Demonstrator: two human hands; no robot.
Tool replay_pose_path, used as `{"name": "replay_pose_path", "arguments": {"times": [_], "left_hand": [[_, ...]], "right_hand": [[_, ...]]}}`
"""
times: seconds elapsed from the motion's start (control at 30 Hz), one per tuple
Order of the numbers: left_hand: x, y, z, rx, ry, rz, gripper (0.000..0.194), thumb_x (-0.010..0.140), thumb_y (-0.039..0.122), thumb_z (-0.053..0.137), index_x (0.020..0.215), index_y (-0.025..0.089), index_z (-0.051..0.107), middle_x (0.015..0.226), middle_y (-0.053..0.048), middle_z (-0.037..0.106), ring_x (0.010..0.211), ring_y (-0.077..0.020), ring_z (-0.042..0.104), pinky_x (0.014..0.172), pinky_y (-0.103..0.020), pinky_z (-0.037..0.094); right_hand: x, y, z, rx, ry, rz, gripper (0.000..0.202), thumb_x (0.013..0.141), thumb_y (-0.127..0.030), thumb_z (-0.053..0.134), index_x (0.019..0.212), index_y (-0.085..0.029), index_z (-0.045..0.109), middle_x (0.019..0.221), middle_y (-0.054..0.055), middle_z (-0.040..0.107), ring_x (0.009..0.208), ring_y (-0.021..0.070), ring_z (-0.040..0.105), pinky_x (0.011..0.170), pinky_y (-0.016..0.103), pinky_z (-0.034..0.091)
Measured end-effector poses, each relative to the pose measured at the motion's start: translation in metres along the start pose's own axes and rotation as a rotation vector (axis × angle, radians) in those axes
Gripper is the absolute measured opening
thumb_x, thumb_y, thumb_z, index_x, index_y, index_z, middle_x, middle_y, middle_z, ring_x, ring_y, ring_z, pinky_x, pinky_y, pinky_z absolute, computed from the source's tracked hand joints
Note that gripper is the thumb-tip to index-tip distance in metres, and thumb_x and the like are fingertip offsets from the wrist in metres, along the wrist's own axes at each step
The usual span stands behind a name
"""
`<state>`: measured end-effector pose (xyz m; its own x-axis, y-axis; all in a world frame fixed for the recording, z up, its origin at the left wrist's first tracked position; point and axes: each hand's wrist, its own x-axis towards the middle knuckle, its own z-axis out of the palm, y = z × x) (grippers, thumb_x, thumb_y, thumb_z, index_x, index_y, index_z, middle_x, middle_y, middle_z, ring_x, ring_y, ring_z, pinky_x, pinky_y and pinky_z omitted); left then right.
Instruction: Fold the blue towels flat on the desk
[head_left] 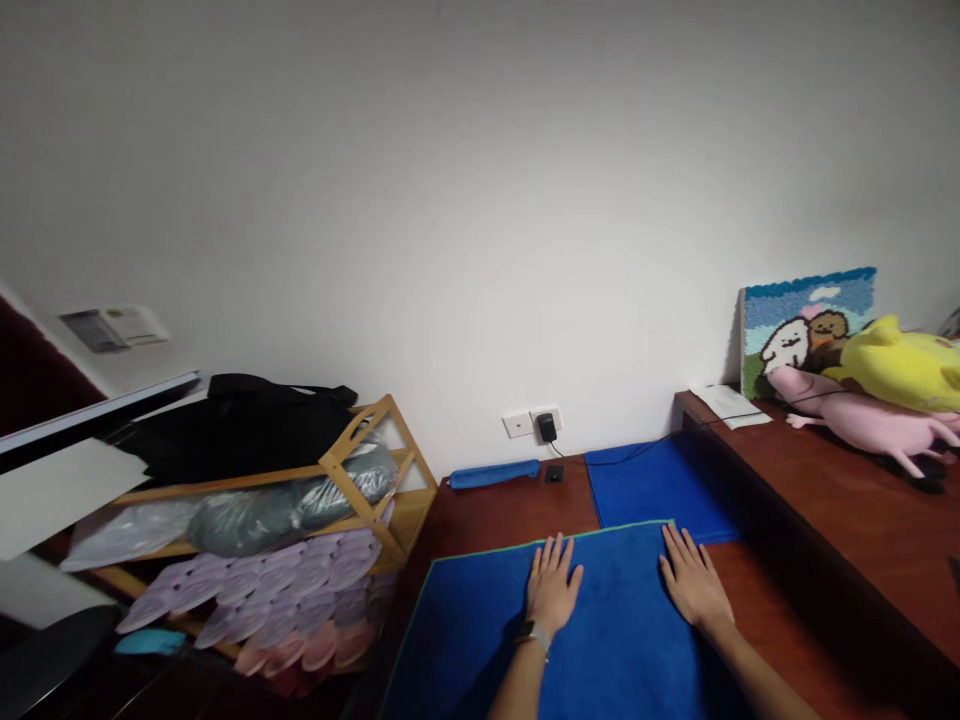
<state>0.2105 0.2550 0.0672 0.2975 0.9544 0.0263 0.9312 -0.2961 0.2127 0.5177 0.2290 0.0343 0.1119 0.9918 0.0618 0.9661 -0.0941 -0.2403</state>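
A large blue cloth (615, 620) with a green edge lies spread flat on the reddish-brown wooden surface (517, 515). My left hand (553, 588) rests palm down on it near the far edge, fingers stretched out; a watch (534, 632) is on that wrist. Toward the cloth's far right corner, my right hand (694, 580) also lies flat with its fingers spread. Beyond the cloth is a second blue cloth (652, 490), flat against the wall side. A narrow rolled or folded blue cloth (495, 474) sits at the back left.
A wooden rack (386, 480) at left holds bagged items and a black bag (247, 425). A black plug (547, 428) in the wall socket trails a cable rightward. On the raised ledge (817, 480) at right are a pink plush toy (862, 420), a yellow plush toy (904, 365) and a picture (810, 320).
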Motion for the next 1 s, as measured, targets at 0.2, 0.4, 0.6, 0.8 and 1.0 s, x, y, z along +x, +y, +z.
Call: {"name": "replay_pose_path", "arguments": {"times": [0.2, 0.4, 0.6, 0.8, 1.0], "left_hand": [[-0.038, -0.115, -0.021, 0.125, 0.062, -0.175, 0.067, 0.106, 0.060, 0.025, 0.164, 0.028, 0.033, 0.172, -0.007, 0.031, 0.159, -0.0293, 0.027, 0.128, -0.055, 0.027], [-0.073, -0.213, -0.030, 0.204, 0.105, -0.309, 0.069, 0.105, 0.061, 0.027, 0.163, 0.025, 0.036, 0.171, -0.009, 0.033, 0.158, -0.0295, 0.030, 0.128, -0.054, 0.027], [-0.086, -0.255, -0.044, 0.202, 0.050, -0.327, 0.066, 0.105, 0.056, 0.028, 0.164, 0.026, 0.034, 0.172, -0.008, 0.030, 0.159, -0.0288, 0.028, 0.128, -0.053, 0.028], [-0.083, -0.223, -0.057, 0.214, 0.140, -0.264, 0.065, 0.106, 0.052, 0.027, 0.161, 0.018, 0.039, 0.169, -0.012, 0.037, 0.157, -0.0287, 0.033, 0.128, -0.052, 0.028], [-0.041, -0.055, -0.028, 0.047, 0.102, 0.210, 0.065, 0.108, 0.053, 0.024, 0.167, 0.026, 0.021, 0.173, -0.004, 0.028, 0.160, -0.0217, 0.026, 0.132, -0.046, 0.025]], "right_hand": [[0.000, 0.003, 0.005, 0.005, 0.023, -0.007, 0.073, 0.102, -0.049, 0.016, 0.166, -0.016, 0.026, 0.173, 0.002, 0.027, 0.161, 0.0251, 0.018, 0.131, 0.048, 0.015], [0.000, 0.006, 0.012, -0.008, 0.038, -0.010, 0.074, 0.102, -0.050, 0.014, 0.166, -0.016, 0.027, 0.173, 0.002, 0.029, 0.161, 0.0255, 0.018, 0.131, 0.047, 0.017], [-0.001, 0.007, 0.013, -0.011, 0.037, -0.008, 0.074, 0.102, -0.051, 0.014, 0.166, -0.016, 0.026, 0.173, 0.003, 0.028, 0.161, 0.0244, 0.018, 0.131, 0.047, 0.018], [-0.001, 0.003, 0.007, -0.026, 0.011, 0.007, 0.074, 0.102, -0.050, 0.014, 0.166, -0.015, 0.026, 0.173, 0.003, 0.027, 0.161, 0.0254, 0.017, 0.131, 0.048, 0.015], [-0.001, 0.003, 0.004, -0.019, 0.013, -0.001, 0.073, 0.102, -0.049, 0.016, 0.167, -0.018, 0.025, 0.173, 0.003, 0.028, 0.161, 0.0252, 0.018, 0.131, 0.049, 0.016]]}}
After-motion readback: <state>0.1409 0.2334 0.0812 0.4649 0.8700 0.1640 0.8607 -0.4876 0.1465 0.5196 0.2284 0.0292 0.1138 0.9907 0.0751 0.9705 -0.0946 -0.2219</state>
